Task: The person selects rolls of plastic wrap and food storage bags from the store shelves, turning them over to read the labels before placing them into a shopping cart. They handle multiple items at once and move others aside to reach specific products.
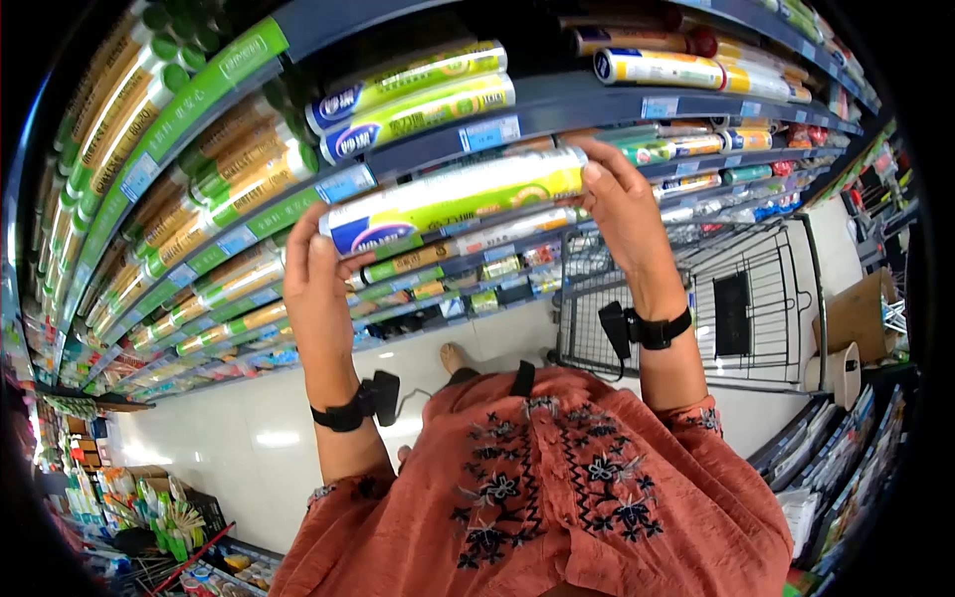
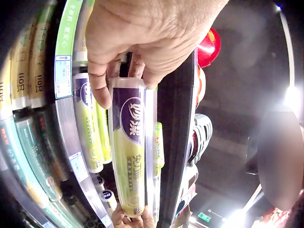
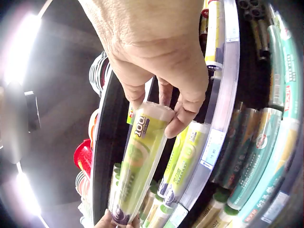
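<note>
A roll of plastic bags (image 1: 458, 199) in clear wrapping, with a yellow-green and blue label, is held lengthwise in front of the shelves. My left hand (image 1: 316, 284) grips its blue-labelled end, thumb on the near side in the head view. At the other end, my right hand (image 1: 632, 214) pinches the roll between thumb and fingers. The left wrist view shows the label of the roll (image 2: 130, 142) facing that camera. The right wrist view shows the "100" end of the roll (image 3: 145, 137) between the right hand's fingertips.
Two matching rolls (image 1: 418, 119) lie on the shelf just behind. Green-and-brown rolls (image 1: 119, 139) fill shelves at the left. A wire shopping cart (image 1: 686, 308) stands to the right on the pale tiled floor (image 1: 259, 448). Other goods line a rack (image 1: 836, 468) at the lower right.
</note>
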Tool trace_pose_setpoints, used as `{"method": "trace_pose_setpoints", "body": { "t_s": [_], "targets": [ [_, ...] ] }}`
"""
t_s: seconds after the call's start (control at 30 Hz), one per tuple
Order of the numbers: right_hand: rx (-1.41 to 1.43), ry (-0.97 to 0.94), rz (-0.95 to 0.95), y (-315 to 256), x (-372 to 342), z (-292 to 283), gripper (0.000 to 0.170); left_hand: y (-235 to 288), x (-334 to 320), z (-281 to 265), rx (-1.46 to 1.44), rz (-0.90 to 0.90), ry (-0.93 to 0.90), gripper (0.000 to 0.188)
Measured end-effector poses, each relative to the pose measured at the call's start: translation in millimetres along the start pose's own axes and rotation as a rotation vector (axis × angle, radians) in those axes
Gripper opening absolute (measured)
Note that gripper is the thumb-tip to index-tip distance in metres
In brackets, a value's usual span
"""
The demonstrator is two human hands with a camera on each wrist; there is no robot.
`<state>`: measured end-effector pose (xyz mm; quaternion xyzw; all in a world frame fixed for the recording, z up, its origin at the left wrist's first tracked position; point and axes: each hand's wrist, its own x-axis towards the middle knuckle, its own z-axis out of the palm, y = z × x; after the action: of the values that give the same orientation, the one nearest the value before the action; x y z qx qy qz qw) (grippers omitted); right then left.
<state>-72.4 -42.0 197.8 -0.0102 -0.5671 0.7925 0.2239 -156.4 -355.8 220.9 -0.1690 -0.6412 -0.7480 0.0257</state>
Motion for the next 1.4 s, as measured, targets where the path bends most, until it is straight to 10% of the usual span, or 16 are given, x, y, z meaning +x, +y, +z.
{"method": "trace_pose_setpoints", "body": {
  "t_s": [0.87, 1.4],
  "targets": [
    [-0.182, -0.066, -0.098, -45, 141, 35, 0.05, 23, 159, 0, 0.354, 0.295, -0.024, 0.053],
    [-0.206, 0.08, -0.091, -5, 226, 38, 0.027, -9, 236, -5, 0.796, 0.386, 0.101, 0.038]
  ]
}}
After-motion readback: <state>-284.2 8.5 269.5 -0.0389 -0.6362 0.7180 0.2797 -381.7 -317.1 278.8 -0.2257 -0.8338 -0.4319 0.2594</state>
